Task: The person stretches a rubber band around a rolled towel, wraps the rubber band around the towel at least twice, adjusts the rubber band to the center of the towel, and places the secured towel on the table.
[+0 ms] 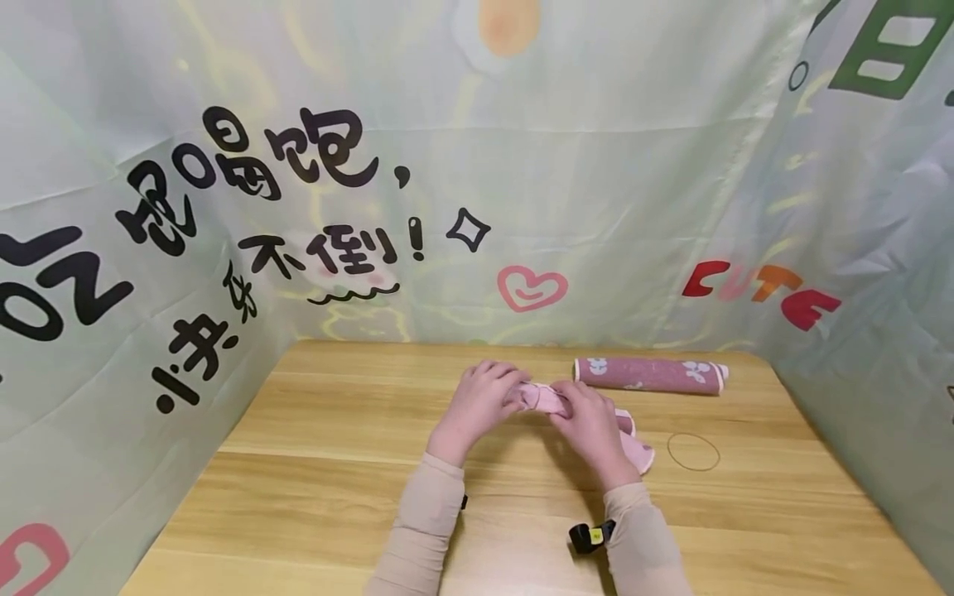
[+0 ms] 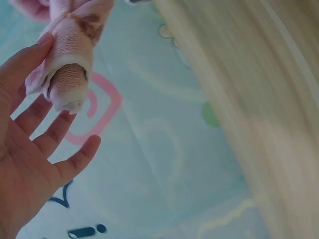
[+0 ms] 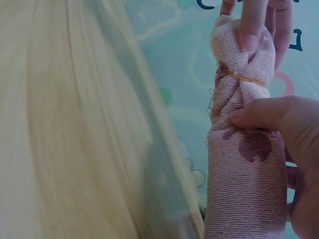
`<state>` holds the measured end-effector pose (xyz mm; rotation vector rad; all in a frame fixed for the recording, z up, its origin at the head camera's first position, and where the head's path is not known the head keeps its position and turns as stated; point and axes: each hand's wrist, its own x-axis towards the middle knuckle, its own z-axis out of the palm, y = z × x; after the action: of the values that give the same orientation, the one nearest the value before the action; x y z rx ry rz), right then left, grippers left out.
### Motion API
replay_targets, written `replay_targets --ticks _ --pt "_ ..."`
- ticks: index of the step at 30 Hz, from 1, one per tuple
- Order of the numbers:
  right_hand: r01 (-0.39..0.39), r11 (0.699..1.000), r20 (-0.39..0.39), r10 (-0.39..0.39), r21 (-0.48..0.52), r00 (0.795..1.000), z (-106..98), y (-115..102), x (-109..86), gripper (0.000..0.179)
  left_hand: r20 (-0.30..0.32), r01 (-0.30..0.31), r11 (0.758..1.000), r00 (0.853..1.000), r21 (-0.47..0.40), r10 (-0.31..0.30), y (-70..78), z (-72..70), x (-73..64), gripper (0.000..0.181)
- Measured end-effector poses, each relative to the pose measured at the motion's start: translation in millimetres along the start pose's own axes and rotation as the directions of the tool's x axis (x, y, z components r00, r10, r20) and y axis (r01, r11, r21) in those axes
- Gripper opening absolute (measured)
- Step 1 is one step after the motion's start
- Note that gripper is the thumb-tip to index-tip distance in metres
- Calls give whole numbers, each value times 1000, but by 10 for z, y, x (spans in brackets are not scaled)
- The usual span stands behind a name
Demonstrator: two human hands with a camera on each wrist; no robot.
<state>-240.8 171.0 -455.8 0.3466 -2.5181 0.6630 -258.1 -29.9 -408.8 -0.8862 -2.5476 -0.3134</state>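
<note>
Above the table, both hands hold a rolled pink towel [image 1: 544, 399] with darker spots. A thin tan rubber band [image 3: 244, 78] is wound round it near one end and cinches the cloth there. My left hand [image 1: 480, 406] pinches that end between thumb and fingertips; in the left wrist view its outer fingers are spread. Below the band, my right hand [image 1: 592, 422] grips the roll, its thumb pressing the cloth. The towel's other end shows beyond the right hand, slanting down toward the tabletop. Part of the roll is hidden behind the right hand in the head view.
A second rolled towel [image 1: 644, 375], mauve with pale flowers, lies at the table's back right. In front of it lies a loose rubber band [image 1: 694, 470]. The wooden table [image 1: 320, 463] meets printed cloth walls [image 1: 611, 207] at the back and sides.
</note>
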Motion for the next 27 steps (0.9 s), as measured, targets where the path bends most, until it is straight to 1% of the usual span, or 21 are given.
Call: replay_targets --ticks 2,5,9,13,17,21,23,25,27 --pt "7 1000 3 -7 -2 1000 15 -9 -3 40 -16 -27 998 999 62 28 -13 12 -33 39" --pt "25 1000 1 -25 -9 1000 43 -19 -11 41 -22 -56 990 998 131 60 -35 34 -87 41" --pt "65 998 -19 -65 -15 998 74 -45 -17 41 -1 -59 981 998 186 60 -54 55 -149 46" --pt "87 996 -45 -87 -15 995 94 -83 -11 41 -16 -43 971 999 236 48 -67 75 -174 50" --pt "108 994 -79 -107 11 991 111 -127 -8 40 -48 -10 966 999 257 23 -70 102 -184 46" --pt "138 990 -106 -133 34 985 131 -178 -5 36 -70 28 961 998 275 -9 -83 128 -196 32" --pt "137 990 -97 -134 33 986 135 -194 -7 35 -83 39 959 996 279 -16 -93 130 -200 28" --pt "128 991 -70 -125 40 990 124 -204 -8 34 -90 46 961 996 273 -22 -107 126 -202 26" --pt "117 991 -55 -113 71 992 114 -214 -5 32 -101 47 965 995 259 -22 -119 117 -207 25"
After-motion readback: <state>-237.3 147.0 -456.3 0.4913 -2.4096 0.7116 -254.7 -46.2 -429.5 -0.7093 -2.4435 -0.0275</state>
